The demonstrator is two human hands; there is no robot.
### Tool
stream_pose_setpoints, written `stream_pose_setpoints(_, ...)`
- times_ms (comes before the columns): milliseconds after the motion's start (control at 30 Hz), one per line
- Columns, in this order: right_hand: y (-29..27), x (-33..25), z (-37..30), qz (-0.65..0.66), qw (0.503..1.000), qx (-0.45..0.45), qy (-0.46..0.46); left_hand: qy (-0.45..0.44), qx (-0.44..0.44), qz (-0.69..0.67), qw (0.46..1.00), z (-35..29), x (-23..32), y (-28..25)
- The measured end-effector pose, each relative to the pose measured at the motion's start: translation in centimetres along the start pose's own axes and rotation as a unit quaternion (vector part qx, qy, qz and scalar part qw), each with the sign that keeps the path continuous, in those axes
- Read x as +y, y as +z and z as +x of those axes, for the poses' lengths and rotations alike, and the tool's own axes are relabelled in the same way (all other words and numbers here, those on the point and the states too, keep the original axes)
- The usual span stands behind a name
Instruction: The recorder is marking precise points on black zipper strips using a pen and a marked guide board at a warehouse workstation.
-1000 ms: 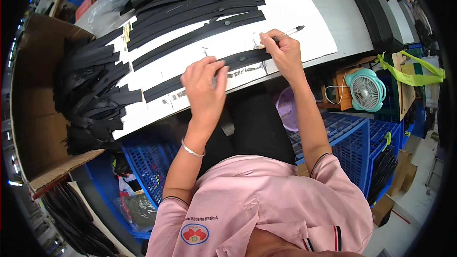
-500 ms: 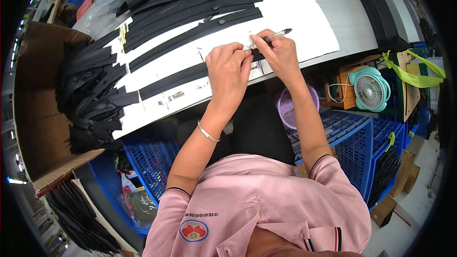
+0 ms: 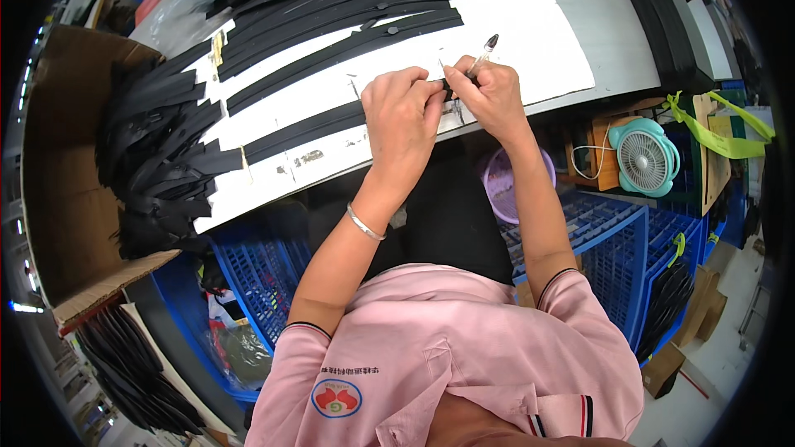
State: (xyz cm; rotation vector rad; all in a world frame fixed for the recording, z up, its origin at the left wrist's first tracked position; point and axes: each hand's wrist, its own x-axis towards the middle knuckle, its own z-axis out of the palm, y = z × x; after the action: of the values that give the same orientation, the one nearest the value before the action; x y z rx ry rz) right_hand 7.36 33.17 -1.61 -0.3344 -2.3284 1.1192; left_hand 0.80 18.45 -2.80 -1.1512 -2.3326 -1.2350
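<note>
My right hand [image 3: 490,101] grips a clear-barrelled pen [image 3: 489,48], its dark end slanting up past the knuckles. The pen's lower end is hidden by the fingers. My left hand [image 3: 402,120] lies over the near black fabric strip [image 3: 306,134], fingers bent and thumb and forefinger pinched at its right end. Both hands nearly meet there. Under the strip is a white board [image 3: 530,33] with dark marks and smudges. More black strips [image 3: 348,54] lie side by side farther back, with small dark round pieces on one; their left ends bunch together at the board's left edge.
An open cardboard box [image 3: 70,165] stands left of the board. Blue plastic crates [image 3: 265,281] sit below the table edge, with a purple basket [image 3: 499,186] and a turquoise fan [image 3: 646,157] at right. Clear plastic sheeting [image 3: 195,0] lies at the back left.
The pen has swung more upright in my right hand, and that hand has shifted slightly down and right. My left hand stays on the strip, nearly in place.
</note>
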Motion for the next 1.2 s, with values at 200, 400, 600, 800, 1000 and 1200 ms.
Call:
stream_pose_setpoints(200, -0.1, 0.9, -0.4, 0.071, 0.996, -0.008, 0.053, 0.005, 0.0, -0.01, 1.0, 0.0, 0.1, -0.1)
stream_pose_setpoints(400, 0.2, 0.9, -0.4, 0.055, 0.998, -0.001, 0.043, 0.003, 0.0, -0.005, 1.0, 0.0, 0.0, -0.1)
stream_pose_setpoints(600, 0.1, 0.2, -0.1, 0.005, 1.0, -0.002, -0.014, 0.008, 0.008, -0.006, 1.0, 0.0, 0.0, -0.1)
stream_pose_setpoints(800, -0.4, 0.1, -0.5, 0.195, 0.975, 0.021, 0.102, 0.016, 0.004, -0.011, 1.0, -0.4, 0.4, -1.0)
stream_pose_setpoints(1000, -0.2, 0.6, -0.7, 0.263, 0.953, 0.11, 0.103, -0.028, -0.046, 0.086, 0.995, -3.1, -0.2, -5.2)
stream_pose_setpoints(1200, -0.2, 1.5, -1.0, 0.27, 0.947, 0.139, 0.103, 0.019, -0.098, 0.098, 0.99, -1.3, -2.7, -4.5)
